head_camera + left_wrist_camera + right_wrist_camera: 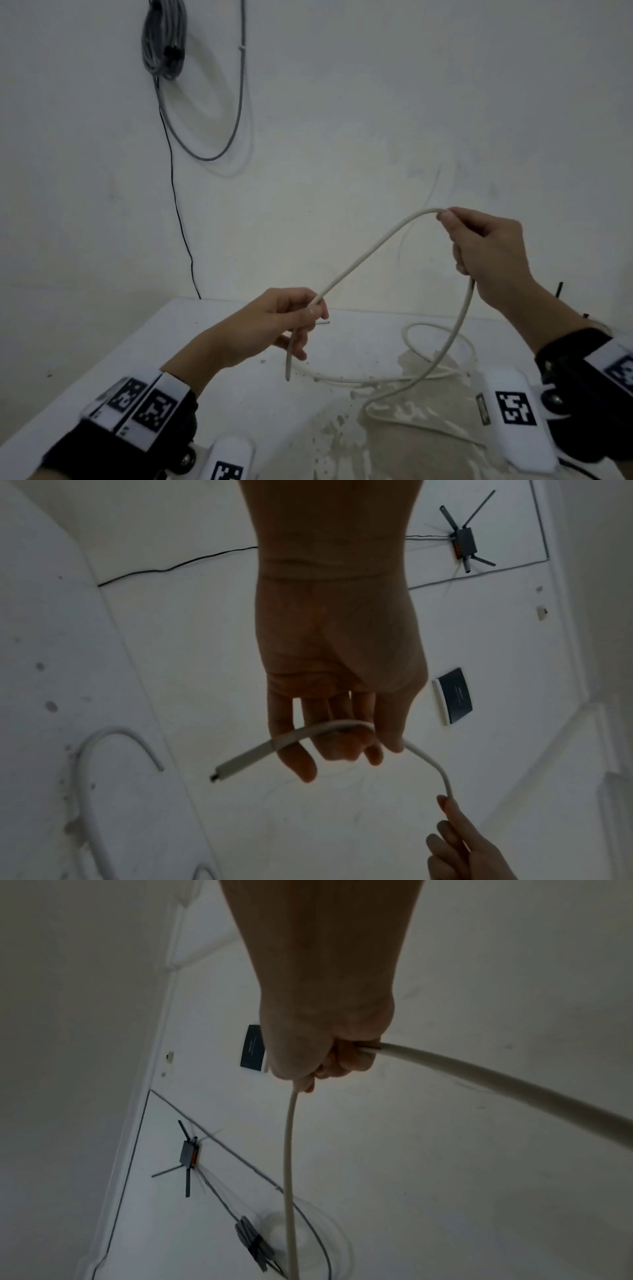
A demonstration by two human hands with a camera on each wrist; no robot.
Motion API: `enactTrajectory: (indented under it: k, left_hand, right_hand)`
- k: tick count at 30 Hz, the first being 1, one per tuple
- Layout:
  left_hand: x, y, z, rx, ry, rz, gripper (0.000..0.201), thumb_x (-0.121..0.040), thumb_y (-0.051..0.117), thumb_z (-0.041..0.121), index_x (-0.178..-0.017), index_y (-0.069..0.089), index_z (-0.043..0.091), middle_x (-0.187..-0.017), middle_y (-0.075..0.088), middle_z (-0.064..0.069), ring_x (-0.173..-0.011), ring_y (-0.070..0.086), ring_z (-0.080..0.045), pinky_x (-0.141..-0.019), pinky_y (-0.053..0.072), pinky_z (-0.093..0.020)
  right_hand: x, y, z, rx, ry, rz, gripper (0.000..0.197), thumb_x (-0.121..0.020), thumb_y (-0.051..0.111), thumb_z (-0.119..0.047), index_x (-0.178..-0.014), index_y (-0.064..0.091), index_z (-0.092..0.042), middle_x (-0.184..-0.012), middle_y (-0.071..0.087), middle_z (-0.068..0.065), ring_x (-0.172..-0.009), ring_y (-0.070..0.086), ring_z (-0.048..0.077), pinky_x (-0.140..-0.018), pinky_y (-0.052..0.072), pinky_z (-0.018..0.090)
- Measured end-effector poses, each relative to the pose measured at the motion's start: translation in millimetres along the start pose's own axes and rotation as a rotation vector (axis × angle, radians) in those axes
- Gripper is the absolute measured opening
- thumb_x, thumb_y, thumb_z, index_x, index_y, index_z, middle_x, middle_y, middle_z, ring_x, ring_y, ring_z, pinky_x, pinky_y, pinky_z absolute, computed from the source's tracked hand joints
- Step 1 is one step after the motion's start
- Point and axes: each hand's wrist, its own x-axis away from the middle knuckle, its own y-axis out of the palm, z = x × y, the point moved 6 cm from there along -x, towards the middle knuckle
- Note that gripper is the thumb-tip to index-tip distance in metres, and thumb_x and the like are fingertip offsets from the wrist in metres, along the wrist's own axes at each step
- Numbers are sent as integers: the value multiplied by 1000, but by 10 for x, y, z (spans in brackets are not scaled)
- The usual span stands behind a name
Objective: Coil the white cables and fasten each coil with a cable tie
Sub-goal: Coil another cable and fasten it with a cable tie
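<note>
1. The white cable runs in an arc between the two raised hands, above the tabletop. Its long axis across that span climbs from lower left to upper right.
2. The left hand pinches the cable close to its free end; the short tail with its dark tip hangs down below the fingers, over the middle of the tabletop. In the left wrist view the cable wraps across the curled fingers and leaves toward the other hand.
3. The right hand is held higher and further right, fingers closed round the cable at the top of the arc. From there the rest of the cable drops straight down to the tabletop's right half, where it lies in loose curves over a stained patch.
4. A second white cable lies looped on the tabletop behind that drop, toward the far edge.
5. The slack to be gathered lies below and on the right hand's side, so that hand seems the one to draw up the next length and bring it across to the left hand, which acts as the anchor for the coil.
6. No full turn is formed yet, and I see no cable tie in any view.
7. On the wall hangs a grey cable bundle.
</note>
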Motion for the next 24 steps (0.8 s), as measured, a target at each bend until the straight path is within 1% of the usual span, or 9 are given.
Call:
enactTrajectory:
  k: [3,5,8,10,12,14,16,19,24]
  left_hand:
    - [-43,137,-59,133,-79,-82,22,-98,42,20,-86,55,6,-64,48,0,-55,50,-15,-63,50,-31]
    - [-105,183,-6,373,-57,-51,20,-96,41,20,-84,51,7,-63,45,0,-52,45,-13,-57,45,-27]
    - [-211,113,187,875,105,158,12,-88,43,18,-81,50,11,-60,40,3,-48,37,-9,-47,38,-20]
    - [-254,36,301,1075,236,283,8,-83,43,16,-78,49,14,-60,39,4,-50,36,-9,-50,36,-20]
    - [-274,-1,384,1168,324,347,9,-80,41,19,-73,45,15,-60,36,3,-53,34,-11,-56,33,-23]
    - [-275,-4,409,1240,383,398,17,-76,40,25,-63,40,15,-57,31,1,-52,31,-14,-58,30,-27]
    - [-258,9,388,1280,436,473,23,-70,40,28,-51,33,16,-50,26,0,-50,27,-16,-57,30,-27]
    - [-224,41,313,1332,492,585,29,-65,37,23,-39,27,16,-40,21,0,-46,24,-16,-57,31,-27]
    - [-210,154,187,1363,443,597,31,-68,36,20,-37,31,14,-38,27,-2,-48,39,-19,-69,39,-29]
  right_hand:
    - [68,-2,161,-44,59,120,9,-89,64,-20,-94,70,-17,-54,45,0,-38,35,6,-36,28,16]
    - [132,50,242,36,42,109,12,-91,62,-24,-94,72,-18,-54,50,-1,-40,38,4,-38,30,17]
    - [365,290,260,196,27,-142,17,-94,56,-24,-83,69,-20,-53,52,-6,-37,39,-1,-38,30,13]
    - [609,488,227,262,79,-382,32,-96,51,-30,-72,65,-14,-50,51,-6,-40,39,1,-41,31,12]
    - [851,642,167,246,149,-576,42,-96,46,-37,-77,64,-4,-47,50,-10,-41,37,5,-42,31,16]
    - [1004,751,90,173,149,-654,37,-97,47,-34,-87,64,-3,-46,54,-17,-40,35,4,-41,32,16]
    - [1055,811,48,10,165,-602,29,-95,50,-30,-92,67,-7,-57,62,-12,-38,34,6,-39,32,17]
    - [1062,857,53,-228,255,-458,22,-93,55,-25,-85,70,-11,-72,62,15,-36,29,8,-38,27,19]
    - [1065,941,67,-500,406,-363,16,-91,58,-13,-82,70,-6,-68,64,4,-37,24,8,-36,22,18]
